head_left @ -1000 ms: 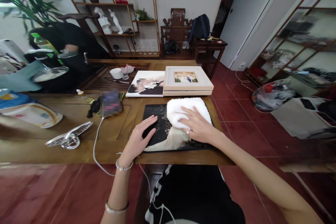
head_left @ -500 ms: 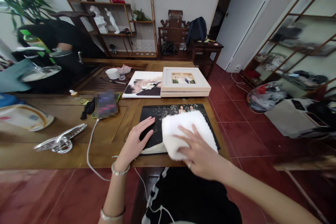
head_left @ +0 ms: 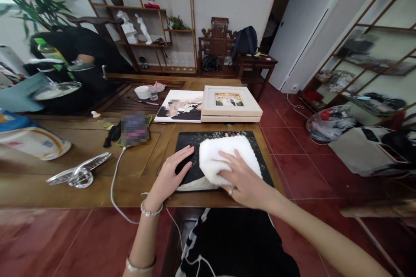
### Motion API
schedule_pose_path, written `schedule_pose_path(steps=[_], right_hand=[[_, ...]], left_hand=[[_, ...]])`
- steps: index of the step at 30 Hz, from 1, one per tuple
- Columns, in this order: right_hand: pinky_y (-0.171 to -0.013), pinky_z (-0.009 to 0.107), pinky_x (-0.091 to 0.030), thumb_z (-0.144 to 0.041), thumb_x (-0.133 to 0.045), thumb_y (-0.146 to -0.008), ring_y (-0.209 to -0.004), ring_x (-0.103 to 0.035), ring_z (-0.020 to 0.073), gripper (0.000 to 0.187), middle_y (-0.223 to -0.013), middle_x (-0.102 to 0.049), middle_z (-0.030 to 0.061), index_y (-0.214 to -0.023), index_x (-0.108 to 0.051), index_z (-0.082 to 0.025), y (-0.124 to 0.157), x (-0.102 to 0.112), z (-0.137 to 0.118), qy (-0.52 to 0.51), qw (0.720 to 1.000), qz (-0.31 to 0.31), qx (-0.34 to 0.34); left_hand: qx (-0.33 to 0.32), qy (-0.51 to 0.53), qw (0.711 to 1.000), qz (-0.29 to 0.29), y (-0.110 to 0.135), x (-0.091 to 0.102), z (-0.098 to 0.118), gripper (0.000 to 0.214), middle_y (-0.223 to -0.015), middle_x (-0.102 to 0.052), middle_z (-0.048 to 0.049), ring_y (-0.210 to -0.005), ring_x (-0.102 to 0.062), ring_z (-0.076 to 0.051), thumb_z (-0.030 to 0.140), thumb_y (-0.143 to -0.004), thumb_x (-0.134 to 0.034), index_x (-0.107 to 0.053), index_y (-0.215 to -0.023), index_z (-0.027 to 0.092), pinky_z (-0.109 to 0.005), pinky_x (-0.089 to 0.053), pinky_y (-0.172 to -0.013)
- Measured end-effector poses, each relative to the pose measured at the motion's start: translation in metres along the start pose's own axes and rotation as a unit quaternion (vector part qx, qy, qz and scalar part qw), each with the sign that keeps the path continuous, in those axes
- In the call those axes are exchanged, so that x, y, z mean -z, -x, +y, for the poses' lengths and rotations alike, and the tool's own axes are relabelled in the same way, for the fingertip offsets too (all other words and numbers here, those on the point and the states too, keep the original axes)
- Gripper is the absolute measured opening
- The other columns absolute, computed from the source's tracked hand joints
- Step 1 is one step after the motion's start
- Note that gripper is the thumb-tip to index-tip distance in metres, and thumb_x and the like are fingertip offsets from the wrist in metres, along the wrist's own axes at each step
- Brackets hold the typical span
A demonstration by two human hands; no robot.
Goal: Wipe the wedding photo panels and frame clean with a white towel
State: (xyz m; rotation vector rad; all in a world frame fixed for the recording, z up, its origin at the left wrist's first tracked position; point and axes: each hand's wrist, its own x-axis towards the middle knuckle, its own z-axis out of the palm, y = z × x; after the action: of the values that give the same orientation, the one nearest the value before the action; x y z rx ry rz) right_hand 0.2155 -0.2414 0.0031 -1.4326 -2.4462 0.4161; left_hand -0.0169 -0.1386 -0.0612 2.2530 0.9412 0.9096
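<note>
A dark photo panel (head_left: pixel 187 138) lies flat near the table's front edge, with two small figures showing at its far side. My left hand (head_left: pixel 170 175) rests on its left edge, fingers stretched out and holding nothing. Over the middle and right of the panel lies a folded, fluffy white cloth (head_left: pixel 211 151). My right hand (head_left: pixel 242 177), a ring on one finger, presses down on the cloth and holds it, fingers partly spread. Much of the picture is hidden beneath cloth and hand.
Behind the panel are pale picture frames (head_left: pixel 232 115), stacked, and a white-edged photo print (head_left: pixel 182 112). To the left lie a phone (head_left: pixel 134 129) with a white cable, a shiny metal winged object (head_left: pixel 79 171) and a detergent bag (head_left: pixel 35 140). A person in black (head_left: pixel 74 47) sits at the far left.
My right hand and the white cloth have slid slightly left and away from me over the panel. My left hand stays at the panel's left edge. The whole view has shifted a little.
</note>
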Motion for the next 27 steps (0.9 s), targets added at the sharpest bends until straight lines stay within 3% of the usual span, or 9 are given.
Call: schedule_pose_path(steps=[5,9,14,21,27], right_hand=[[-0.110,0.065,-0.014,-0.020,-0.049,-0.090,-0.140,-0.027,0.0306,0.030,-0.135,-0.053,0.0163,-0.118,-0.060,-0.017,-0.044,0.002,0.034,0.008,0.999,0.029,-0.017],[-0.110,0.066,-0.014,-0.021,-0.046,-0.093,-0.139,-0.028,0.0303,0.030,-0.134,-0.054,0.0143,-0.119,-0.060,-0.019,-0.053,-0.004,0.039,0.007,0.998,0.056,-0.035],[-0.112,0.062,-0.011,-0.011,-0.048,-0.085,-0.142,-0.023,0.0280,0.033,-0.129,-0.057,0.0159,-0.115,-0.061,-0.016,-0.029,-0.010,0.015,-0.001,0.998,0.052,-0.029],[-0.114,0.062,-0.004,-0.005,-0.049,-0.076,-0.144,-0.015,0.0277,0.038,-0.145,-0.045,0.0062,-0.107,-0.064,-0.020,0.026,-0.014,-0.032,-0.041,0.999,-0.009,-0.017],[-0.116,0.058,-0.002,-0.007,-0.050,-0.075,-0.144,-0.014,0.0259,0.042,-0.148,-0.041,0.0036,-0.114,-0.061,-0.020,0.039,-0.015,-0.038,-0.034,0.999,-0.025,0.004]], left_hand=[[-0.007,0.006,1.000,0.002,0.001,0.001,0.000,0.039,-0.135,-0.057,-0.0063,-0.130,-0.047,-0.022,0.030,-0.093,-0.050,-0.055,-0.130,0.022,-0.044,-0.037,-0.111],[-0.004,0.008,1.000,0.000,0.000,0.001,0.000,0.039,-0.135,-0.057,-0.0064,-0.130,-0.047,-0.022,0.030,-0.092,-0.051,-0.055,-0.130,0.022,-0.043,-0.036,-0.111],[0.000,0.011,1.000,0.002,0.000,0.000,0.000,0.039,-0.135,-0.057,-0.0067,-0.130,-0.047,-0.022,0.030,-0.092,-0.051,-0.055,-0.130,0.022,-0.045,-0.036,-0.111],[0.004,0.005,1.000,-0.003,0.000,0.002,0.002,0.038,-0.134,-0.058,-0.0068,-0.131,-0.047,-0.022,0.030,-0.092,-0.051,-0.057,-0.129,0.021,-0.044,-0.035,-0.112],[0.007,0.007,1.000,-0.003,-0.001,0.002,0.004,0.038,-0.135,-0.057,-0.0072,-0.131,-0.047,-0.023,0.030,-0.092,-0.050,-0.057,-0.129,0.021,-0.045,-0.035,-0.111]])
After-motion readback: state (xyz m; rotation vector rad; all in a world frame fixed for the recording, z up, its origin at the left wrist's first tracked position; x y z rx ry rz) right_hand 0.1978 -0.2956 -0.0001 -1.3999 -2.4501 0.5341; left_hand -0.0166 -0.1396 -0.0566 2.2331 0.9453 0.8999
